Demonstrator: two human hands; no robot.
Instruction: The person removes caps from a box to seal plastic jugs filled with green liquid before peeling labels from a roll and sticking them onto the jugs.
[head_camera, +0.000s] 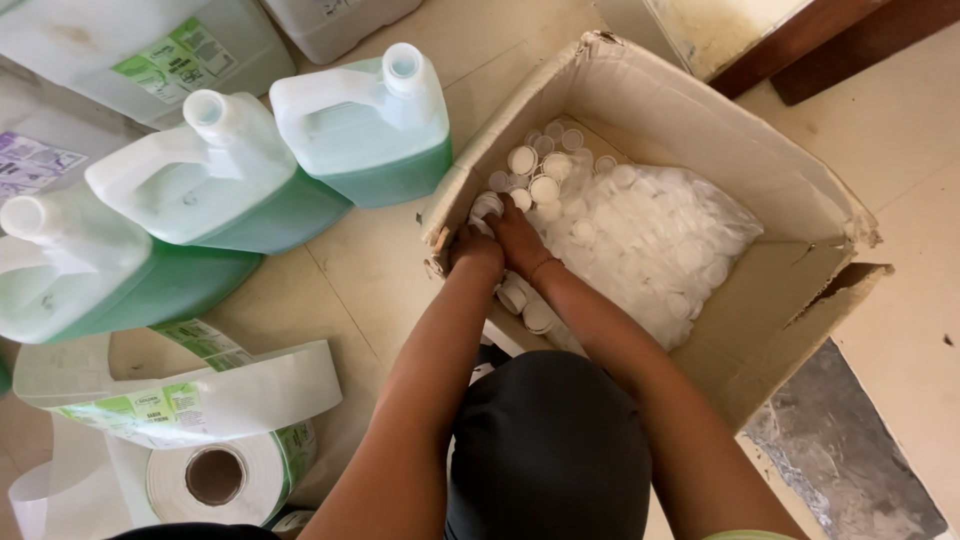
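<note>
Both hands reach into the cardboard box (690, 130): the left hand (478, 250) and right hand (515, 235) curl down over loose white caps (535, 175) at the box's near corner; how tightly the fingers close cannot be told. Caps lie mostly open-side up beside a clear bag of caps (655, 240). Jugs (370, 125) stand left of the box.

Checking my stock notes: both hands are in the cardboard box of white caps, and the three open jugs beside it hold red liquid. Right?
Not quite: the head view shows green liquid in the jugs. Both hands, left hand and right hand, are indeed in the cardboard box among white caps.
</note>
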